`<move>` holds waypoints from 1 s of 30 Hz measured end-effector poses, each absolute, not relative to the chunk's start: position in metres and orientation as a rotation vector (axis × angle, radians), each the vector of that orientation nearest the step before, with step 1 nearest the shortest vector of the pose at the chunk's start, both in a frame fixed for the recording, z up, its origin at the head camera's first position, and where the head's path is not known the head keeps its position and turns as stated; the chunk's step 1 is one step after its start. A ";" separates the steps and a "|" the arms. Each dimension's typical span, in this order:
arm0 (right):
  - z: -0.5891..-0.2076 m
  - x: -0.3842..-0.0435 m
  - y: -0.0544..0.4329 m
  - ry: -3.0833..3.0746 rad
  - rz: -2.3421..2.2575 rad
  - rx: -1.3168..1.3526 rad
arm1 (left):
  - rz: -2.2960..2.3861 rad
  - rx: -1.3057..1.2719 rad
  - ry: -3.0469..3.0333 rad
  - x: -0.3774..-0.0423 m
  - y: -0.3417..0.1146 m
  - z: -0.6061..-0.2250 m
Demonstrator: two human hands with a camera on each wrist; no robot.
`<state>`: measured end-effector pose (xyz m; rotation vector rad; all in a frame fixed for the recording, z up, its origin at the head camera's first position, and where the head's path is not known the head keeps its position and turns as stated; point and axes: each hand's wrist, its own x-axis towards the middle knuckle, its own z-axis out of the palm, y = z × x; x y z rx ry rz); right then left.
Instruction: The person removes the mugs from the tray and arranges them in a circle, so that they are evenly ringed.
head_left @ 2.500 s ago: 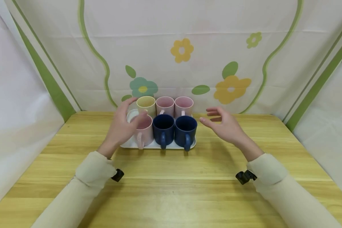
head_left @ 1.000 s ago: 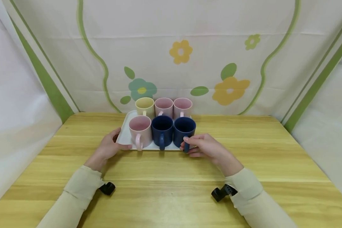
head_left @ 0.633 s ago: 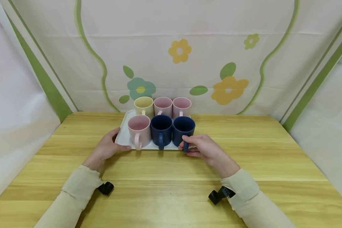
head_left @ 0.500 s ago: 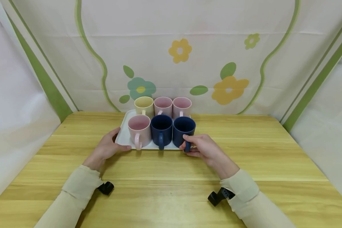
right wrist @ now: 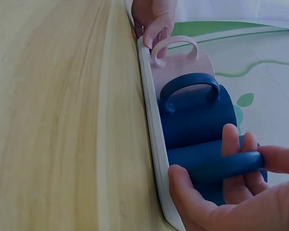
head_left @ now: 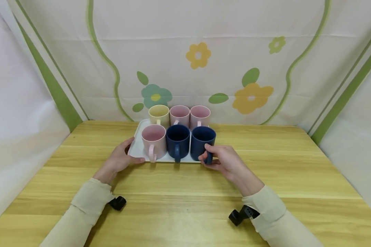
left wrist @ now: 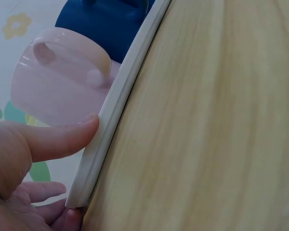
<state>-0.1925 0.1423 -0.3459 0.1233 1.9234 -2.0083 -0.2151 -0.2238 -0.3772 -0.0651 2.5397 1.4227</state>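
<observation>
Two rows of mugs stand upright on a white tray (head_left: 136, 147). In front are a pink mug (head_left: 159, 147), a navy mug (head_left: 172, 147) and, rightmost, another navy mug (head_left: 198, 146). My right hand (head_left: 227, 163) pinches that rightmost navy mug's handle (right wrist: 226, 166) between thumb and fingers. At the tray's left front corner, my left hand (head_left: 119, 158) holds on: its thumb (left wrist: 67, 139) lies on the front rim, and the other fingers reach round the corner from the side and below. The mug handles in front point toward me.
Behind stand a yellow mug (head_left: 164, 120) and two pink mugs, one in the middle (head_left: 183, 120) and one at right (head_left: 205, 120). The tray sits near the back of the wooden table (head_left: 185, 199), close to a flowered cloth backdrop (head_left: 160, 51).
My left hand has come down from beside the mugs to the tray's corner. My right hand has moved in from the right and gripped the navy mug's handle, which has turned slightly right.
</observation>
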 end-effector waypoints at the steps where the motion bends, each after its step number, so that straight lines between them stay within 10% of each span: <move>1: -0.346 -0.192 0.143 1.919 -2.020 0.131 | 1.420 -0.070 2.539 -0.215 -0.223 -0.377; 30: -0.335 -0.201 0.169 2.273 -2.059 0.265 | 1.394 -0.069 2.561 -0.217 -0.224 -0.378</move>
